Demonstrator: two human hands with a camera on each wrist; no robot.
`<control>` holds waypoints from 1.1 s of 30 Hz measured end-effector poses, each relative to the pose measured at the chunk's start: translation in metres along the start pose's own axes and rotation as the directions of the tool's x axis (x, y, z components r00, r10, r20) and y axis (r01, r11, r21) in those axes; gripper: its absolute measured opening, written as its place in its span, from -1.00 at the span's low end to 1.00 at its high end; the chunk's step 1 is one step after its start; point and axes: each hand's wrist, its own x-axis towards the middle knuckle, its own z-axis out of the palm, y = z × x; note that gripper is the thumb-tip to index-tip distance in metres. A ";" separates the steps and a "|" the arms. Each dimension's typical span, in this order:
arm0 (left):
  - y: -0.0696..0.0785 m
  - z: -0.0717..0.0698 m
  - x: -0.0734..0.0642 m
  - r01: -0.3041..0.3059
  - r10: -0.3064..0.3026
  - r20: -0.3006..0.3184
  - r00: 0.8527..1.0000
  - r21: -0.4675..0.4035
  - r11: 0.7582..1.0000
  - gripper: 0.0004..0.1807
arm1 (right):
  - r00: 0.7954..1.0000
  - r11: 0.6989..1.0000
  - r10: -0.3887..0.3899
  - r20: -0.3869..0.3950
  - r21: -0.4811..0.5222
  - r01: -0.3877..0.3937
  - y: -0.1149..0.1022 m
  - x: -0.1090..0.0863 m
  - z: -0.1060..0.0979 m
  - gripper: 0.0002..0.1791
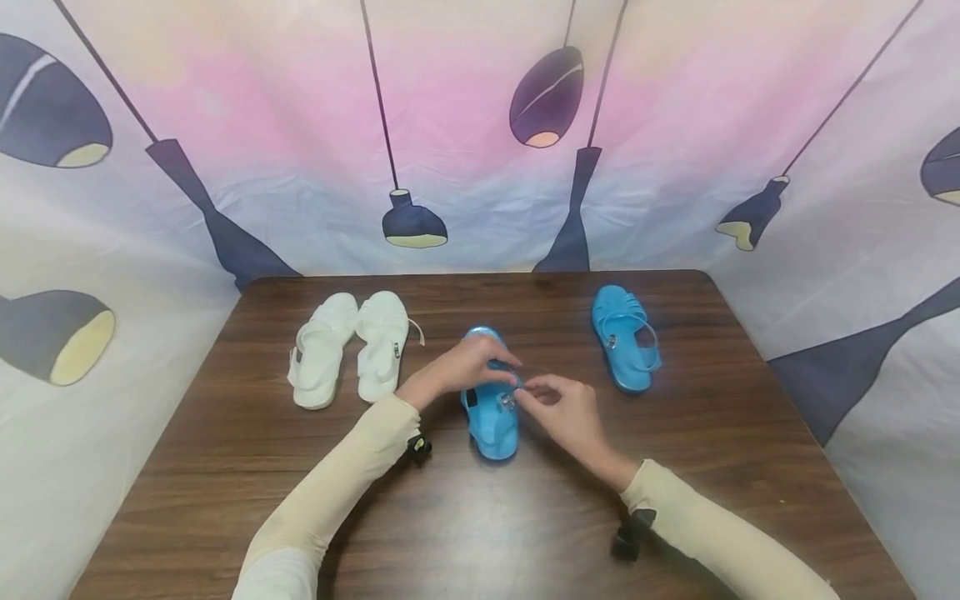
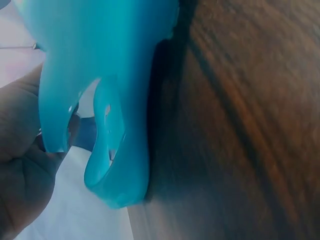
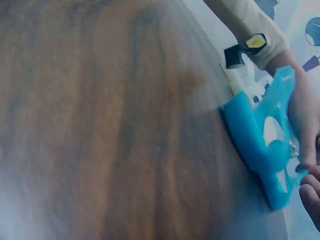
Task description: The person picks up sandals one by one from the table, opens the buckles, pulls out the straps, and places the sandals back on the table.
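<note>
A blue sandal (image 1: pixel 495 433) stands on the table, toe toward the far side, with a small metal buckle (image 1: pixel 508 402) on its strap. From the left, my left hand (image 1: pixel 467 367) reaches over the sandal, its thumb and fingers pinching at the strap near the buckle. Opposite it, my right hand (image 1: pixel 568 412) pinches the strap end between thumb and forefinger, fingertips almost meeting the left ones. The strap end itself is mostly hidden by the fingers. In the left wrist view the sandal's open side (image 2: pixel 115 50) fills the upper left, the palm beyond it.
Two white sandals (image 1: pixel 318 367) lie side by side at the left of the brown wooden table (image 1: pixel 420 525). Another blue sandal (image 1: pixel 630 358) lies at the right, toward the back. A printed cloth with lamps (image 1: pixel 480 175) hangs behind the table and along its sides.
</note>
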 end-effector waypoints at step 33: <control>0.032 0.033 -0.098 0.472 -0.613 -0.029 0.790 -0.610 0.637 -0.43 | 0.885 0.989 0.122 0.449 -0.135 -0.068 0.008 0.003 -0.002 -0.41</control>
